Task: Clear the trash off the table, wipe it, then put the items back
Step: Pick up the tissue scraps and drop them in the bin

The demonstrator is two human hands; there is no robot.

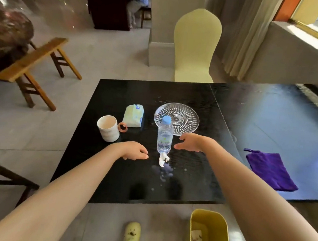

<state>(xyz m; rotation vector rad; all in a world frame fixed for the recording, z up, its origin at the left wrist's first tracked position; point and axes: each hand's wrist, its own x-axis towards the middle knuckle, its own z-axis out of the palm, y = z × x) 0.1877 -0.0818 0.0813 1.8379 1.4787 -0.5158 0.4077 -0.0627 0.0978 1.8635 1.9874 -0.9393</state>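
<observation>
The yellow bin [210, 236] on the floor by the black table [121, 182] holds crumpled white paper, the white mug [108, 128] looks empty, the glass plate [176, 118] is bare, and the capped water bottle [165, 135] stands just before the plate. A crumpled tissue [163, 159] lies at the bottle's foot beside spilled droplets, between the left hand [135, 150], fingers curled loosely and empty, and the right hand [189, 142], fingers loosely spread, holding nothing. A tissue pack [133, 115] sits behind the mug; a purple cloth [269, 171] lies well apart to the right.
</observation>
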